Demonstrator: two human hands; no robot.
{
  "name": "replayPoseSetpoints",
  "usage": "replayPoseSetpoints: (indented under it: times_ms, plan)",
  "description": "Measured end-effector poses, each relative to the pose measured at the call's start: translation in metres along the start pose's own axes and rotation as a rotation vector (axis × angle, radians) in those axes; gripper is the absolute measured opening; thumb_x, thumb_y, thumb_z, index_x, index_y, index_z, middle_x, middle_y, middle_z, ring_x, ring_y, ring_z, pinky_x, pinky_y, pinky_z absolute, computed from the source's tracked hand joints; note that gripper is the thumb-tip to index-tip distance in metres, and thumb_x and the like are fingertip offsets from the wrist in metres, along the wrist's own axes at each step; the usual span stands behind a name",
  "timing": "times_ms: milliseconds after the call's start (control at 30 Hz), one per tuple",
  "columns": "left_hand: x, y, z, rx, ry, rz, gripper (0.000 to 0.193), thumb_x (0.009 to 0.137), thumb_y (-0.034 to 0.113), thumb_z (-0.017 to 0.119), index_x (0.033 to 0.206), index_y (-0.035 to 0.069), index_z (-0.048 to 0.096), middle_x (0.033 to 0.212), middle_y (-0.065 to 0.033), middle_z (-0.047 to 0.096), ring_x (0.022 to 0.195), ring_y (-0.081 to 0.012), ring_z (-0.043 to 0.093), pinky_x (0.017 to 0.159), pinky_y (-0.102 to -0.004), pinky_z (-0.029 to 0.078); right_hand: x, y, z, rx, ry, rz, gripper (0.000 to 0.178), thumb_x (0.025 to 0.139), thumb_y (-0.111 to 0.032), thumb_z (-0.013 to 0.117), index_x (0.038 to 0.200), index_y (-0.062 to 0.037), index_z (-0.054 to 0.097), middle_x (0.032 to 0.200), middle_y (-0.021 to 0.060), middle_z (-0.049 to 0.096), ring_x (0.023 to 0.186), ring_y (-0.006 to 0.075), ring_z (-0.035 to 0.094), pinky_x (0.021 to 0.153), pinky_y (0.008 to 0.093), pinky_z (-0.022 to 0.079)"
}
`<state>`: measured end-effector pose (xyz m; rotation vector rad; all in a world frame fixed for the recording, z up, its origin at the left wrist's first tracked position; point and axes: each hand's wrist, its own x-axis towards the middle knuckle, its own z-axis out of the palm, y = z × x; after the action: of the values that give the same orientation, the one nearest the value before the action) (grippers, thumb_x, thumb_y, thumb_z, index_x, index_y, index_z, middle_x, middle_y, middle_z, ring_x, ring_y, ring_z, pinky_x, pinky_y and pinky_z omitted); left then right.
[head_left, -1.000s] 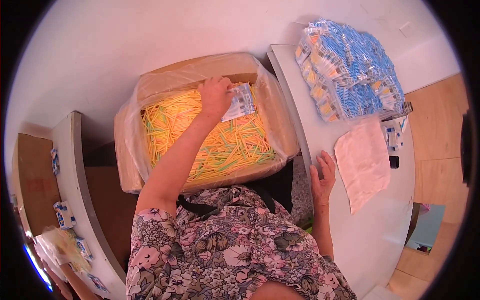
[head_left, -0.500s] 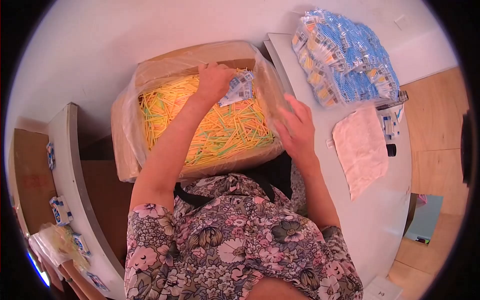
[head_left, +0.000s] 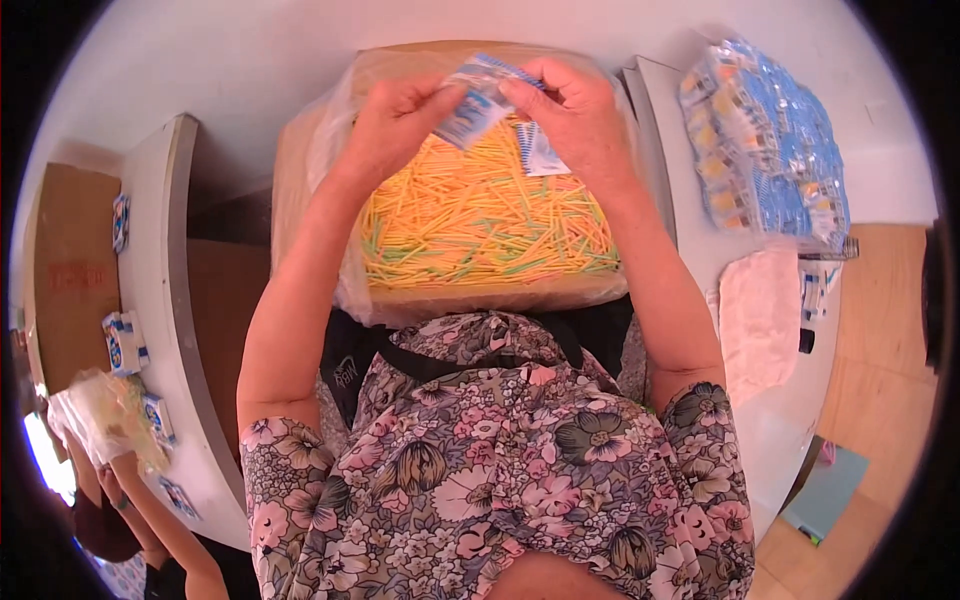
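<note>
A cardboard box (head_left: 480, 297) lined with clear plastic stands in front of me. It is full of thin yellow sticks (head_left: 490, 225) with green and pinkish ones among them. Above its far part, both hands hold a small blue-and-clear plastic packet (head_left: 470, 112) between them. My left hand (head_left: 392, 125) pinches one side with thumb and fingers. My right hand (head_left: 585, 115) grips the other side, thumb on top. A second packet (head_left: 543, 155) with a blue striped edge shows just below my right hand; whether that hand also touches it I cannot tell.
At right, a white table (head_left: 690, 215) carries a big bundle of blue packets (head_left: 780, 140), a pink cloth (head_left: 757, 310) and a small black cap (head_left: 806, 341). On the left stands a white-topped table (head_left: 170, 290) with blue-and-white packs (head_left: 122, 343). Another person's arms (head_left: 150, 520) handle a clear bag (head_left: 95, 415).
My right hand has come from the box's right side to join the left at the packet. The packet has been lifted off the sticks. The whole view has shifted slightly.
</note>
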<state>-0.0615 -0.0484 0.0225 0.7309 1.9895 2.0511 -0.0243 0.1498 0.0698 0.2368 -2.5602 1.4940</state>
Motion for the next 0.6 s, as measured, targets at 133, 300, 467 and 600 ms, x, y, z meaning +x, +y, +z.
replayPoseSetpoints:
  times_ms: [133,300,467,600]
  plan:
    - [-0.042,-0.013,-0.053,0.115,0.289,-0.053,0.024,0.095,0.018,0.056,0.102,-0.001,0.067,0.088,0.0006,0.067,0.08,-0.0052,0.058,0.074,-0.0229,0.047,0.007,0.049,0.041,-0.253,-0.311,-0.288,0.015,0.084,-0.017,0.065,0.085,-0.0019,0.065,0.074,0.0069,0.062,0.067,0.0183,0.057,0.063,0.0297,0.045]
    - [-0.069,-0.026,-0.066,-0.341,0.512,-0.129,0.021,0.096,0.016,0.054,0.103,0.0,0.066,0.095,-0.001,0.066,0.085,-0.0081,0.06,0.079,-0.025,0.047,-0.001,0.047,0.106,-0.373,-0.497,-0.411,0.017,0.084,-0.021,0.064,0.087,-0.0042,0.066,0.085,0.0122,0.062,0.08,0.0275,0.061,0.07,0.0374,0.049]
    - [-0.076,-0.035,-0.065,-0.548,0.654,-0.083,0.023,0.095,0.019,0.056,0.103,0.0,0.066,0.097,-0.0034,0.068,0.086,-0.0078,0.06,0.079,-0.0247,0.048,0.023,0.013,0.15,-0.841,-0.648,-0.175,0.026,0.078,-0.027,0.068,0.095,-0.0071,0.066,0.097,0.016,0.061,0.089,0.0322,0.061,0.073,0.04,0.051]
    - [-0.076,-0.04,-0.064,-0.504,0.638,-0.097,0.023,0.095,0.018,0.056,0.104,0.0,0.066,0.097,-0.0031,0.068,0.085,-0.0076,0.06,0.081,-0.0251,0.047,0.028,0.025,0.172,-0.788,-0.634,-0.231,0.027,0.08,-0.028,0.065,0.099,-0.0094,0.065,0.1,0.0148,0.063,0.093,0.0308,0.062,0.074,0.0406,0.051]
